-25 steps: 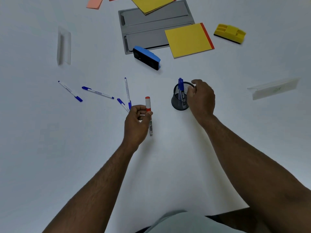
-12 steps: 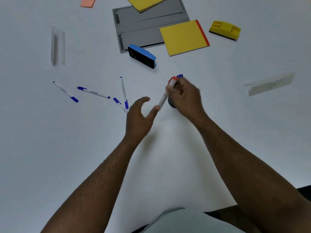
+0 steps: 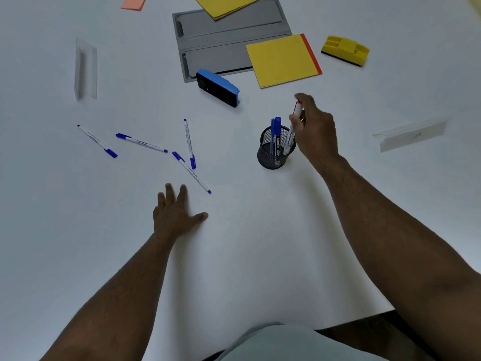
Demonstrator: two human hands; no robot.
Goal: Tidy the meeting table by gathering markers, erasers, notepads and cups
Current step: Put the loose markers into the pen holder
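- Right hand (image 3: 316,128) pinches a red-capped marker (image 3: 292,128), its lower end inside the black mesh cup (image 3: 274,155).
- Cup holds blue markers; one (image 3: 277,138) reads "camlin".
- Left hand (image 3: 173,213) flat on the white table (image 3: 65,217), fingers spread, holding nothing.
- Four blue pens (image 3: 140,142) loose on the table, left of the cup.
- Blue eraser (image 3: 218,87), yellow eraser (image 3: 345,50), yellow notepad (image 3: 282,59) beyond; no text readable.

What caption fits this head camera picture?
Right hand lowers a red-capped marker into the mesh pen cup; left hand rests flat.
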